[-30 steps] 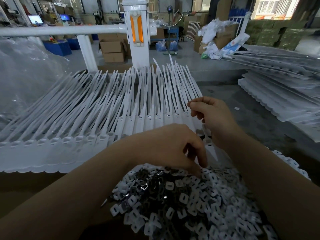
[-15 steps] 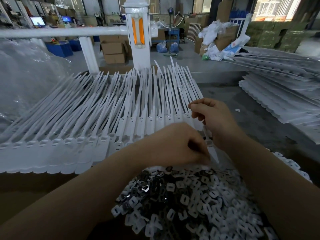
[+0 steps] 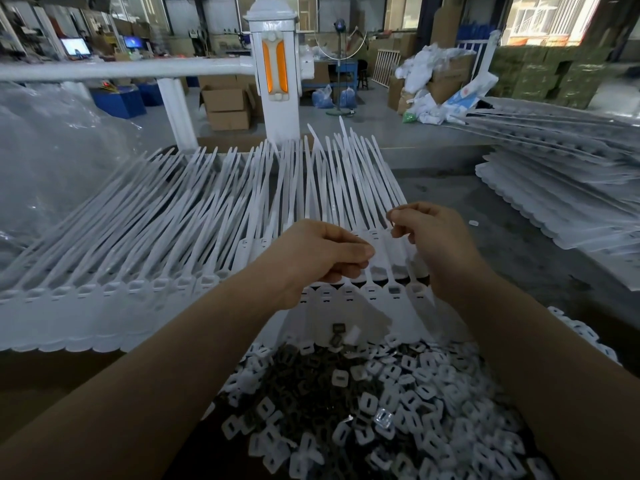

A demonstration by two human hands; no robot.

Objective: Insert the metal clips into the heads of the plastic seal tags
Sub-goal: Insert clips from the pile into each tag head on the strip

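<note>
Fingers (image 3: 360, 252) curled — over tag heads (image 3: 375, 271)

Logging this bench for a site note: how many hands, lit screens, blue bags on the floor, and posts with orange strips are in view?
Hands: 2, left hand and right hand
Lit screens: 2
Blue bags: 2
Post with orange strips: 1
Total: 7

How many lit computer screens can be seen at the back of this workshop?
2. One glowing blue computer screen stands at the far left, behind the white metal railing; a second glowing blue screen sits a little to its right. Clutter back there may hide others.
</note>
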